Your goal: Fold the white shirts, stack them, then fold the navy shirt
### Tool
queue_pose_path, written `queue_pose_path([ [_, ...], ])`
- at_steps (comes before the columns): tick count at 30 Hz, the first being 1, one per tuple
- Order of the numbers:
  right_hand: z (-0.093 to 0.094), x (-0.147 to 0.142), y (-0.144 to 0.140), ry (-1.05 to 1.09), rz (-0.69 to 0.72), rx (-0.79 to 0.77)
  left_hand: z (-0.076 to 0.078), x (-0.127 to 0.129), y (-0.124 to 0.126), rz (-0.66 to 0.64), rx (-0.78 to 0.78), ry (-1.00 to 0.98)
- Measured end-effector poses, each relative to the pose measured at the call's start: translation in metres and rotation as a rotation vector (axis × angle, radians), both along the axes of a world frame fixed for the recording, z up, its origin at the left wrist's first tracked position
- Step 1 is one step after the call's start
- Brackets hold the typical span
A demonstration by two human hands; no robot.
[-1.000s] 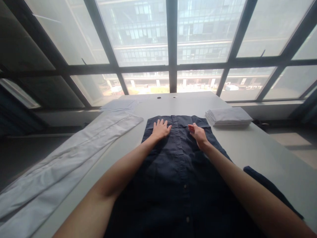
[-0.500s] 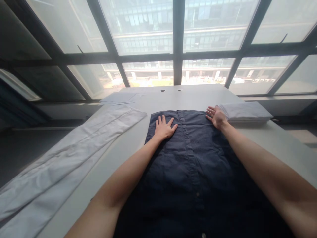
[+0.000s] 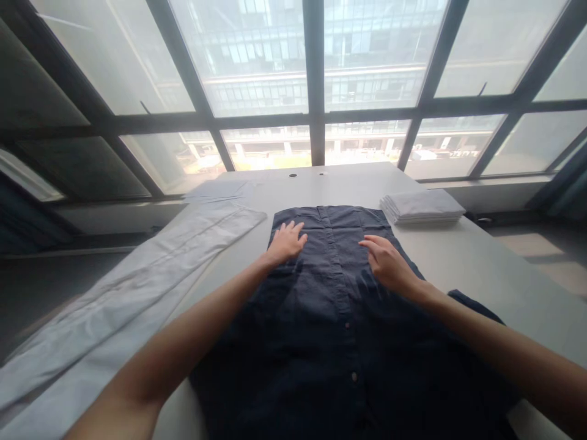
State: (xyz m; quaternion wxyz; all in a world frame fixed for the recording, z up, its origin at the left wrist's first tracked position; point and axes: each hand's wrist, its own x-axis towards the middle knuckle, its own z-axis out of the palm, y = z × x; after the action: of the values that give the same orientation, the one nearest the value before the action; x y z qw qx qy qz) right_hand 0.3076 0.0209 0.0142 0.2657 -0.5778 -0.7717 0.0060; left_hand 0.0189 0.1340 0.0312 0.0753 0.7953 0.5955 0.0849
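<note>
Tall windows light the white table (image 3: 458, 263), where a navy button-up shirt (image 3: 330, 318) lies flat under both hands. Her right hand (image 3: 387, 264) has come back from the far right corner toward the placket, palm down, fingers loose; left hand (image 3: 285, 242) stays spread flat, smoothing, gripping nothing

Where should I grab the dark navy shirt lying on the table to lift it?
Probably pinch the dark navy shirt at its two far corners, coming from above. It lies flat, button placket up, so that straight far edge offers a free hem; both hands already rest near it.
</note>
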Motion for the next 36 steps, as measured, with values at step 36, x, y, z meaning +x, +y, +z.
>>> queue_pose_path([
  [36,-0.038,-0.018,-0.032,-0.195,-0.296,-0.242,-0.025,-0.053,-0.13,0.01,0.076,0.158],
])
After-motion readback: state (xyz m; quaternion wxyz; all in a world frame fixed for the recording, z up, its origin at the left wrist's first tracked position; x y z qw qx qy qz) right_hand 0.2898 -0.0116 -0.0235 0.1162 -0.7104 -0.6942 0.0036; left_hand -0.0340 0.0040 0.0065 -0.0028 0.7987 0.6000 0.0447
